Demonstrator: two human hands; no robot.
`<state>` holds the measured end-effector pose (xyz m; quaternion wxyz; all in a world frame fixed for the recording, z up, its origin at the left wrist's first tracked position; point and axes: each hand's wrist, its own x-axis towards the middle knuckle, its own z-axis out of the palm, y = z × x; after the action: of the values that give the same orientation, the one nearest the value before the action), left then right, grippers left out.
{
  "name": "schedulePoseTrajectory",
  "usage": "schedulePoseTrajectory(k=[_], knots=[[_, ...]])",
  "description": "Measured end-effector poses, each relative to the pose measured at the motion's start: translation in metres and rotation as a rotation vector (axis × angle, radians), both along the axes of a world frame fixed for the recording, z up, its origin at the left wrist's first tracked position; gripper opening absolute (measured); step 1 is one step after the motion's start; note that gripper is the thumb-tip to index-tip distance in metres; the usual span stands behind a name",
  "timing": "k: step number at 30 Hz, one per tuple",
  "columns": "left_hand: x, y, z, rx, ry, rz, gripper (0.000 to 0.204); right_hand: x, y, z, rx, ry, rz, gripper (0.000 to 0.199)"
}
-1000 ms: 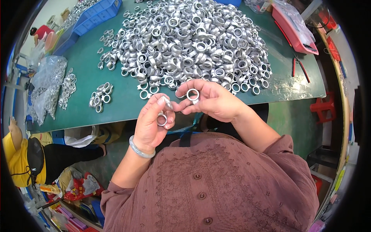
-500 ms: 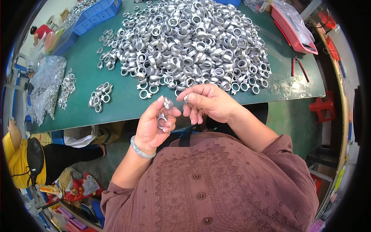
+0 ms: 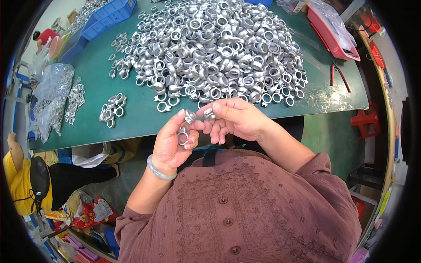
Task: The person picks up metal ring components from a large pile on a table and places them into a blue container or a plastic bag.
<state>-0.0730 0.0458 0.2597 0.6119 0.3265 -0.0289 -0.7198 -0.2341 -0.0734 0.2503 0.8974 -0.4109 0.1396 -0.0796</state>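
My left hand (image 3: 172,142) is closed on two silver metal rings. One ring (image 3: 190,116) is pinched at the thumb and fingertips, and another ring (image 3: 182,136) rests lower against the curled fingers. Just to the right, my right hand (image 3: 234,117) pinches a third metal ring (image 3: 209,114) between thumb and forefinger, its other fingers curled below. The two hands nearly meet in front of the table's near edge. Beyond them a big heap of the same rings (image 3: 215,52) covers the middle of the green table (image 3: 144,114).
A small cluster of rings (image 3: 112,109) lies left of the heap. Farther left are a clear plastic bag of parts (image 3: 52,96) and blue bins (image 3: 107,19). Red-handled pliers (image 3: 337,76) and a pink tray (image 3: 331,35) are at the right. A person in yellow (image 3: 19,182) is at the left.
My right hand's ring has turned and shows more clearly between thumb and forefinger, a little lower and left. My left hand has hardly moved and keeps its two rings.
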Motion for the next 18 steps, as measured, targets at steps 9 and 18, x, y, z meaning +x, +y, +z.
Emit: schedulePoseTrajectory(k=[9,18], knots=[[-0.010,0.002,0.003,-0.206,-0.365,0.138,0.029,0.002,0.005,0.005,-0.139,-0.023,-0.076,0.030],[-0.019,0.003,0.006,-0.314,-0.929,0.146,0.035,0.003,0.007,0.004,-0.268,-0.060,-0.124,0.033]])
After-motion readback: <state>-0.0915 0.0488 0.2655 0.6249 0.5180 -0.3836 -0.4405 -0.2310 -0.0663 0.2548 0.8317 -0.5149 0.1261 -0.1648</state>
